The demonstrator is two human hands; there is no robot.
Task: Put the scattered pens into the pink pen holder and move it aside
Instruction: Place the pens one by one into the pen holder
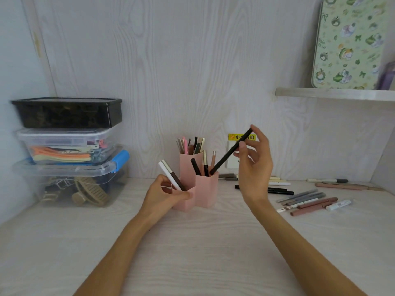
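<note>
- A pale wood-grain desk [192,248] meets a wall panel of the same grain.
- The pink holder [203,189] stands mid-desk, pens upright in its three compartments.
- The left hand [164,194] grips the holder's low front compartment.
- The right hand [254,163] pinches a black pen [226,157], tilted, its lower tip in the middle compartment.
- Loose pens [307,202] lie scattered on the desk to the right.
- Three stacked boxes [68,150] sit in the left corner.
- A shelf [333,94] at upper right carries a patterned green tray [348,43], stood on edge.
</note>
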